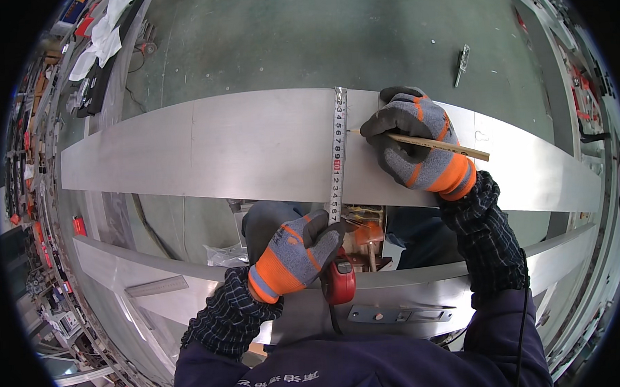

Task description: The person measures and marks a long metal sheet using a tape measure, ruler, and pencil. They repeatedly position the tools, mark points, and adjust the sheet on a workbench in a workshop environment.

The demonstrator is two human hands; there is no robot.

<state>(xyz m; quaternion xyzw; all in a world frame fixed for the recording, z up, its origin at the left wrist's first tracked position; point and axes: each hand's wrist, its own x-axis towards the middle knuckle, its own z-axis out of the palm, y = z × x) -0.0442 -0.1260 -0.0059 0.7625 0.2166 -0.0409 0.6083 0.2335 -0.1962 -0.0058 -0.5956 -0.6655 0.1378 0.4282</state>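
A wide silvery metal sheet (267, 144) spans the view from left to right in front of me. Across its width lies the extended blade of a tape measure (339, 288), hooked at the sheet's far edge. My left hand (295, 252), in a grey and orange work glove, is closed on the blade close to the red case, just off the near edge. In my right hand (417, 142), gloved the same way, a wooden pencil (452, 146) is gripped, its tip at the sheet just right of the blade. Thin marked lines cross the sheet on both sides.
Nearer me runs a second metal piece (524, 264), with a latch-like plate (399, 314) and a short ruler (156, 286) on it. An orange-headed mallet (369, 236) shows between the two pieces. A small knife-like tool (462, 65) lies on the green floor. Racks line both sides.
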